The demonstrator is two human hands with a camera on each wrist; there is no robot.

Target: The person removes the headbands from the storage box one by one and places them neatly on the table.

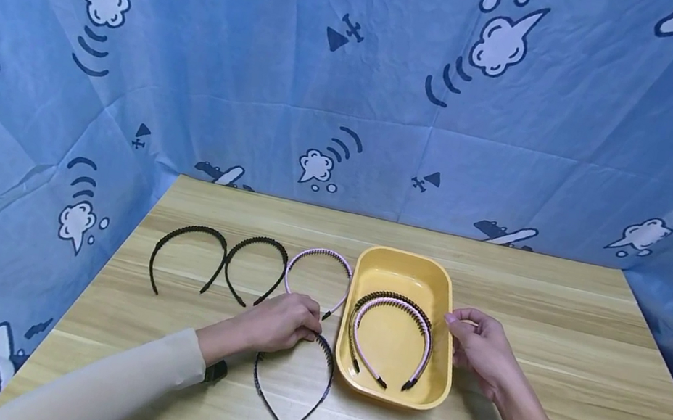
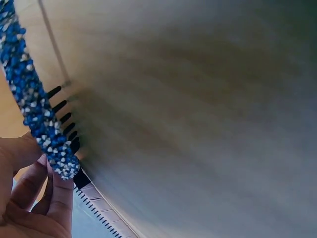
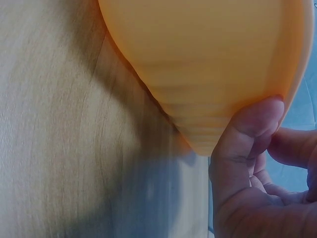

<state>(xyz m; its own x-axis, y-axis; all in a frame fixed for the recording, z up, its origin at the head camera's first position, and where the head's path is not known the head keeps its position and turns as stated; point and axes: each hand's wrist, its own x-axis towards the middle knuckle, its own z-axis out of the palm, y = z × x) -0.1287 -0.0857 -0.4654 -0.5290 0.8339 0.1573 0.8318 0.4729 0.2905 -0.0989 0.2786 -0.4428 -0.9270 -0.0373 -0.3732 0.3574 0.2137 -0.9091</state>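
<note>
Here — headbands point(image 1: 396, 302) inside yellow tray point(image 1: 395, 278).

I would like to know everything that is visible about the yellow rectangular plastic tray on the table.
The yellow rectangular tray, apparently plastic, looks glossy, with rounded corners and raised walls. It sits open side up on the light wood-grain table. A pink arched headband and a dark arched headband lie inside, overlapping. The person's right hand pinches its right rim.

left hand point(image 2: 29, 187) | pinches blue-silver beaded headband point(image 2: 34, 94) | pale headband point(image 2: 103, 204) near its end
</note>
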